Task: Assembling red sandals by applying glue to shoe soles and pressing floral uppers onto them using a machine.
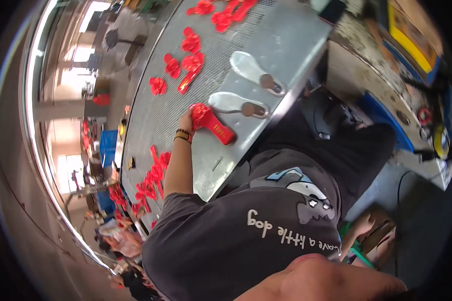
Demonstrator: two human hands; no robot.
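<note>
A: whats the bench (306,42) like n whats on it?

B: metal afaict. Mesh (150,120) along the far edge, smooth strip (284,25) along the near edge. Red flower pieces (192,61) scattered mid-mesh n up at the top end; red cluster (156,173) twd btm end, far-edge side.

A: n the strip?

B: 2 pale soles (226,103) w/ brown heel ends twd the near edge, thin metal bit (217,164) closer to btm end. Dark slab (332,11) nr top near corner.

A: red slipper (217,128)?

B: at the strip, beside the soles, cant tell if its resting.
</note>
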